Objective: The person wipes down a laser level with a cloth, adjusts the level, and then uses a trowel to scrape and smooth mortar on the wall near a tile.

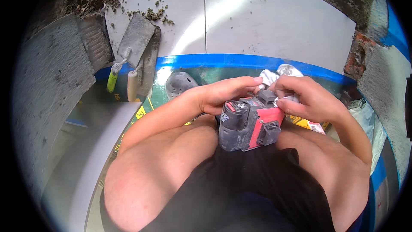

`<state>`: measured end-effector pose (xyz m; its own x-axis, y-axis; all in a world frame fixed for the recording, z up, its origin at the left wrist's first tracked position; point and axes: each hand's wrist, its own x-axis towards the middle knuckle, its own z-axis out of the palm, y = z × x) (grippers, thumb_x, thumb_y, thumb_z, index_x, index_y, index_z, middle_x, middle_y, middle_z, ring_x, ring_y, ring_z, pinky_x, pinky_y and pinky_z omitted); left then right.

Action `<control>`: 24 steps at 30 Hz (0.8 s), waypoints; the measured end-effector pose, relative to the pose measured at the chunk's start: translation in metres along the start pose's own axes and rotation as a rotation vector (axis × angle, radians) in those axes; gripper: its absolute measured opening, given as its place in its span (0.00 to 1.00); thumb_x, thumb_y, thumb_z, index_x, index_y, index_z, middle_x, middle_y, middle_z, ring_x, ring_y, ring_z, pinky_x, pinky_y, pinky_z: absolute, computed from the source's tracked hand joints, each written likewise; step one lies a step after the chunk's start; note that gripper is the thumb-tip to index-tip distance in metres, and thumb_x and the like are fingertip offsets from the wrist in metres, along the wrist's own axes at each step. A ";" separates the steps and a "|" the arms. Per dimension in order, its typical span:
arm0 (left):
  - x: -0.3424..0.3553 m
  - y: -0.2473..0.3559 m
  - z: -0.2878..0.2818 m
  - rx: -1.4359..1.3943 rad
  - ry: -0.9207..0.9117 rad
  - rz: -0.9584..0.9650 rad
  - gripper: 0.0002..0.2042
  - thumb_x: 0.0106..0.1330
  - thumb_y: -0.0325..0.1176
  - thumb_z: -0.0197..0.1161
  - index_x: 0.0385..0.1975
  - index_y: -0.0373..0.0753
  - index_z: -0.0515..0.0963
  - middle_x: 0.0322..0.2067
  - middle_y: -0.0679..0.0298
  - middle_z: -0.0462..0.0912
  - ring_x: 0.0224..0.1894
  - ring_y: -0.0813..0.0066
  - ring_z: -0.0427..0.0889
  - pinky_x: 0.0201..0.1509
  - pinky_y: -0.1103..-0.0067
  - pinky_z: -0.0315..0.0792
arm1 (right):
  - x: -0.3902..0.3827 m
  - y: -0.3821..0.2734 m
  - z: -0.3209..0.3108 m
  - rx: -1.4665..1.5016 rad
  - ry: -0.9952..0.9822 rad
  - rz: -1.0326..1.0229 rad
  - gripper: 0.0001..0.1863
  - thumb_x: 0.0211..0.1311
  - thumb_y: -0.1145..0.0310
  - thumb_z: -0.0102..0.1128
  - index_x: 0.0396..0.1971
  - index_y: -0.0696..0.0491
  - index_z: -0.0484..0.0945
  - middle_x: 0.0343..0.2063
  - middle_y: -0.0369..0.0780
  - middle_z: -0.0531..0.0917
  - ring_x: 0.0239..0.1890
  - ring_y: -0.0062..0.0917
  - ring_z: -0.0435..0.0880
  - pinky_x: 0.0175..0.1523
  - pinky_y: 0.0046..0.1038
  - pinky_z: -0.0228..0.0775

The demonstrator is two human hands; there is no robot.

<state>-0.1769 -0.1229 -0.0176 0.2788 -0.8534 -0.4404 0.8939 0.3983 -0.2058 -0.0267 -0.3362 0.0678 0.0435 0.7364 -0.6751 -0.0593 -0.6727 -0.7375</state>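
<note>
A dusty black-and-red battery-powered device (259, 122), boxy and much like a laser level, rests in my lap between my thighs. My left hand (225, 93) is closed around its far side, the thumb stretched across and most of the fingers hidden behind the device. At its right end, my right hand (307, 96) pinches a crumpled white cloth (289, 70) against the device. Part of the cloth bunches up beyond my fingertips, between both hands.
Two trowels (136, 38) lie far left on large pale tiles (274, 15) sprinkled with mortar crumbs. Blue tape (206, 60) runs along the tiles' near edge. A grey clog (180, 84) shows beyond my left forearm. Rough grey slabs (56, 73) stand at the left, with plastic sheeting (365, 118) at right.
</note>
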 end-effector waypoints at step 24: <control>0.004 -0.020 -0.009 -0.316 -0.102 0.076 0.22 0.73 0.46 0.61 0.56 0.33 0.79 0.50 0.55 0.88 0.50 0.65 0.88 0.60 0.67 0.80 | 0.005 -0.009 0.026 -0.065 0.244 -0.279 0.09 0.55 0.77 0.71 0.32 0.55 0.78 0.43 0.42 0.74 0.45 0.33 0.78 0.50 0.29 0.73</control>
<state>-0.1969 -0.1312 -0.0236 0.3888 -0.8402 -0.3781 0.7209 0.5330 -0.4431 -0.0522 -0.3239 0.0714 0.2855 0.8585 -0.4259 0.0519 -0.4576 -0.8877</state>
